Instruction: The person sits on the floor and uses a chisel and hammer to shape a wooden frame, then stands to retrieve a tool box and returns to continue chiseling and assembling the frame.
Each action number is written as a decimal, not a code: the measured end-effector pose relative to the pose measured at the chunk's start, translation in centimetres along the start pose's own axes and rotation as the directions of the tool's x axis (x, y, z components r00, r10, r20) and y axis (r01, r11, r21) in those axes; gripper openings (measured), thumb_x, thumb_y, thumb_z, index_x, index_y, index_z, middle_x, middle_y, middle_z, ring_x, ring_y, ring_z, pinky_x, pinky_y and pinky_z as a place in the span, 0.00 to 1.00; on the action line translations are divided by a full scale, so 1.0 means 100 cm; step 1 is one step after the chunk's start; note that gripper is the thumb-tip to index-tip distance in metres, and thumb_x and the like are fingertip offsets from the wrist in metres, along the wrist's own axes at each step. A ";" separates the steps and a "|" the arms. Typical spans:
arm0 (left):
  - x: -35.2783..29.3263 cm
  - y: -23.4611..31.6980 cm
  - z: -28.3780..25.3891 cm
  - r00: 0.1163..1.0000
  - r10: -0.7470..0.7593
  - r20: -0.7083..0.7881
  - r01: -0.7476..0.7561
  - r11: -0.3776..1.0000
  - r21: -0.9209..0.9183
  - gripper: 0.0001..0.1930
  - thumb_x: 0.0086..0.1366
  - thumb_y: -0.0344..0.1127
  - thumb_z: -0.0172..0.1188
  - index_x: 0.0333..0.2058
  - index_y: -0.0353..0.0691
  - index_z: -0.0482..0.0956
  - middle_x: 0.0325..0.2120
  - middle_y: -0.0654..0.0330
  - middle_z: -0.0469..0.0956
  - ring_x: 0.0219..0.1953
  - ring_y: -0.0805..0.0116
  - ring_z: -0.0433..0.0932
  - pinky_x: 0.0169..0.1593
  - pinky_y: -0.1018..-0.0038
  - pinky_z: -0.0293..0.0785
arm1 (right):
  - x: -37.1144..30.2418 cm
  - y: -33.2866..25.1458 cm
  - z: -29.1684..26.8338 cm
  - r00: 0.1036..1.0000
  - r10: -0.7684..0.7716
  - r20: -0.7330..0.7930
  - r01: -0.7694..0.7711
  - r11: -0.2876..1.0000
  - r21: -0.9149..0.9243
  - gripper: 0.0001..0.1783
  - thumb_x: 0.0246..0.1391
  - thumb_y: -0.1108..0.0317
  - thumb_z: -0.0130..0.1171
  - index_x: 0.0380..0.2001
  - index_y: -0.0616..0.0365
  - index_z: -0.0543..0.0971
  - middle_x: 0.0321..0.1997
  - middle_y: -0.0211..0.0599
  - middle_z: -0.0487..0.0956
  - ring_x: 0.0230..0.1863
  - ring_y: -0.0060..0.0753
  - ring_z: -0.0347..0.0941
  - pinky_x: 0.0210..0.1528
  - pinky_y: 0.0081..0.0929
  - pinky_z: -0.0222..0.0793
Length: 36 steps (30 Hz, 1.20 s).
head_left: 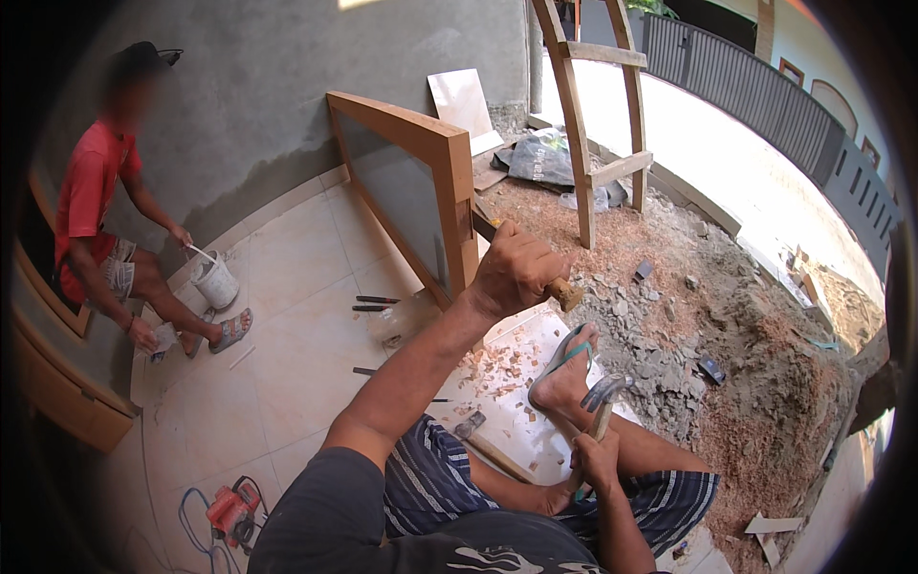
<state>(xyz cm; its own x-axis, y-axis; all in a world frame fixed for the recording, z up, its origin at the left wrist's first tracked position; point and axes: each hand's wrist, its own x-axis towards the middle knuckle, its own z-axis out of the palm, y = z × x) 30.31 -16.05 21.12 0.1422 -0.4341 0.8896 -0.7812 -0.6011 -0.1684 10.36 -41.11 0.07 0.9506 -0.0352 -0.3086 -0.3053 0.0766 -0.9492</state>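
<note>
My left hand (519,273) is closed around the handle of a chisel (568,294). The blade points at a slot in the edge of an upright wooden frame (453,187) with a grey glass panel (392,177); whether the tip touches the wood is hard to see. Low down by my leg, my right hand (596,461) grips a claw hammer (604,390) by its wooden shaft, head upward and apart from the chisel. Wood chips (507,368) lie on the tiles below the frame. A second hammer (492,448) rests on the floor between my legs.
Dark slim tools (371,304) lie on the tiles left of the frame. A red power tool (234,512) with a blue cord sits lower left. At left, a person in red (91,187) holds a bucket (215,280). Rubble (660,335) and a wooden ladder (579,134) are at right.
</note>
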 end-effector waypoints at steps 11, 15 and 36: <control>-0.002 0.000 -0.002 1.000 0.007 0.021 -0.007 1.000 0.007 0.22 0.60 0.33 0.70 0.15 0.47 0.64 0.12 0.63 0.66 0.17 0.64 0.68 0.32 0.65 0.57 | 0.002 0.003 0.000 1.000 0.010 -0.002 -0.010 1.000 -0.024 0.06 0.51 0.76 0.58 0.27 0.65 0.71 0.17 0.38 0.74 0.12 0.30 0.72 0.16 0.30 0.74; -0.002 -0.006 0.000 1.000 0.024 0.014 -0.024 1.000 -0.016 0.23 0.60 0.33 0.70 0.15 0.47 0.63 0.11 0.64 0.65 0.16 0.64 0.67 0.32 0.65 0.58 | 0.003 0.004 0.000 1.000 0.015 -0.002 -0.015 0.999 -0.050 0.05 0.51 0.76 0.58 0.28 0.66 0.72 0.17 0.38 0.74 0.12 0.30 0.72 0.16 0.30 0.74; -0.004 -0.002 -0.008 1.000 0.023 0.015 -0.023 1.000 -0.020 0.23 0.59 0.33 0.71 0.14 0.46 0.64 0.11 0.65 0.66 0.16 0.66 0.67 0.32 0.65 0.58 | 0.006 0.017 0.000 0.999 0.033 0.005 -0.033 0.998 -0.054 0.05 0.51 0.76 0.57 0.29 0.66 0.73 0.18 0.37 0.75 0.13 0.30 0.73 0.16 0.30 0.72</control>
<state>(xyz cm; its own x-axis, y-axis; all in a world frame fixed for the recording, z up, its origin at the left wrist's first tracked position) 29.91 -15.19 21.13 0.1336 -0.4581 0.8788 -0.7960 -0.5778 -0.1802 10.44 -41.00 -1.75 0.9402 -0.0280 -0.3394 -0.3388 0.0237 -0.9406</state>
